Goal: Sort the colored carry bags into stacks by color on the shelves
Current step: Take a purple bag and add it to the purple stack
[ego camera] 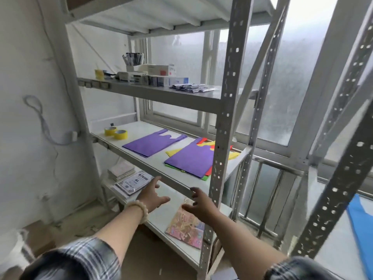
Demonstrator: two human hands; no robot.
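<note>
A single purple carry bag (153, 142) lies flat on the middle shelf (141, 164). To its right sits a mixed pile (191, 158) with a purple bag on top; yellow, red and green bags poke out beneath it, partly hidden by the shelf post (222, 128). A blue bag (361, 229) lies at the far right edge on another surface. My left hand (152, 196) and my right hand (198, 203) reach forward just below the middle shelf's front edge, both with fingers spread and holding nothing.
Two yellow tape rolls (116, 132) sit at the shelf's left end. The upper shelf holds boxes (159, 76) and a pen cup (133, 59). The lower shelf carries paper packs (131, 181) and a colourful booklet (185, 227). A window stands behind the rack.
</note>
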